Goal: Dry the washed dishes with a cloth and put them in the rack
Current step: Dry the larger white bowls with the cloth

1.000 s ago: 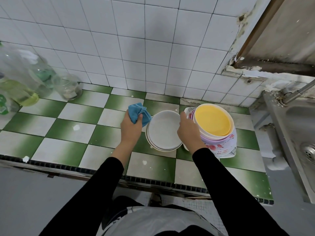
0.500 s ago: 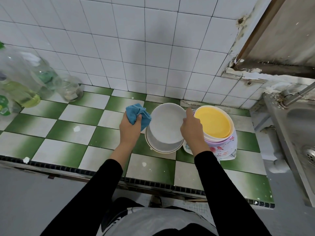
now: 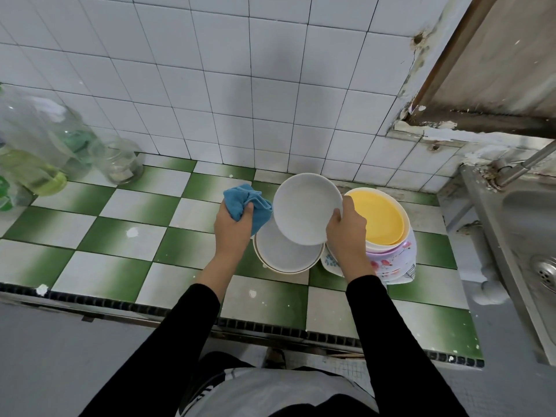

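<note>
Right fingers (image 3: 349,203): they were curled on the right rim of a white plate (image 3: 305,209), the thumb on the face that looked to the camera; the other fingers were mostly hidden behind it.
Right hand (image 3: 346,233): it gripped the plate alone, and a black sleeve covered the arm.
White plate: it was tilted and held in the air above a stack of white plates (image 3: 285,255); whether its lower edge touched the stack, I cannot tell.
Left fingers (image 3: 248,210): they were clenched round a bunched blue cloth (image 3: 237,197), with the thumb pressed on it.
Left hand (image 3: 233,228): it was just beside the left rim of the held plate.
Blue cloth: it was very near the plate; contact was not clear.
Stack of white plates: it stood on the green and white tiled counter (image 3: 105,236), between the two hands.
Yellow plate (image 3: 379,221): it lay on top of pale dishes in a flowered bowl (image 3: 394,263), just right of the stack.
Farther out: a glass jar (image 3: 123,161) and bottles (image 3: 36,139) stood at the far left, and a steel sink (image 3: 529,224) was at the right.
</note>
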The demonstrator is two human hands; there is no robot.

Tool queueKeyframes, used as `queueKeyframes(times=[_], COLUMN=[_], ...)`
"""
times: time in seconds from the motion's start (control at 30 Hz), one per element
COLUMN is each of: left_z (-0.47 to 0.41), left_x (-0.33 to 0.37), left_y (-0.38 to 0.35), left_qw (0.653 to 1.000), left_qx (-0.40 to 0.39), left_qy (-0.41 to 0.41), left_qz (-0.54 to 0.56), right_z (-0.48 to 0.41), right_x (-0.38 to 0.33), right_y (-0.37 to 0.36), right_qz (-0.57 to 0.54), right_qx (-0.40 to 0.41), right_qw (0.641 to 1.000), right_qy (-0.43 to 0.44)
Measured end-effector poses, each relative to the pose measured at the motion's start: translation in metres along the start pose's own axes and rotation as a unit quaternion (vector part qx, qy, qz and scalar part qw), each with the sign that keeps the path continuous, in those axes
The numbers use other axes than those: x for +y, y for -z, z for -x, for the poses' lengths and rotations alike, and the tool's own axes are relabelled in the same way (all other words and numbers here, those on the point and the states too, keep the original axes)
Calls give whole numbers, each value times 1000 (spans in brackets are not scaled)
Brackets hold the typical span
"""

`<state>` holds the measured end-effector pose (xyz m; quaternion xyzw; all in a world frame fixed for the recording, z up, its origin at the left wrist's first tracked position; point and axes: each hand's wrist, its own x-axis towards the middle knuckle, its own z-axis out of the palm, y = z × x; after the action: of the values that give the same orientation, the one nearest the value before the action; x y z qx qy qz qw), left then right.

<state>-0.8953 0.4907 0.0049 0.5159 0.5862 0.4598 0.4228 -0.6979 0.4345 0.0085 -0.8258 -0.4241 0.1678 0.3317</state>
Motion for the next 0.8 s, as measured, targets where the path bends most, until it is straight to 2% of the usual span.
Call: queueKeyframes(times=[0.37, 0.8], left_z=[-1, 3], left_x=[2, 1], left_y=[-3, -6], left_qw=[1000, 1000], left_qx=[-5, -10], left_qy=[1, 6], left_qz=[18, 11], right_z=[1, 13], right_x=[-1, -3], right_y=[7, 11], right_qz=[-42, -123], right_qx=[40, 42], right_qw=[998, 991], right_qy=[-16, -27])
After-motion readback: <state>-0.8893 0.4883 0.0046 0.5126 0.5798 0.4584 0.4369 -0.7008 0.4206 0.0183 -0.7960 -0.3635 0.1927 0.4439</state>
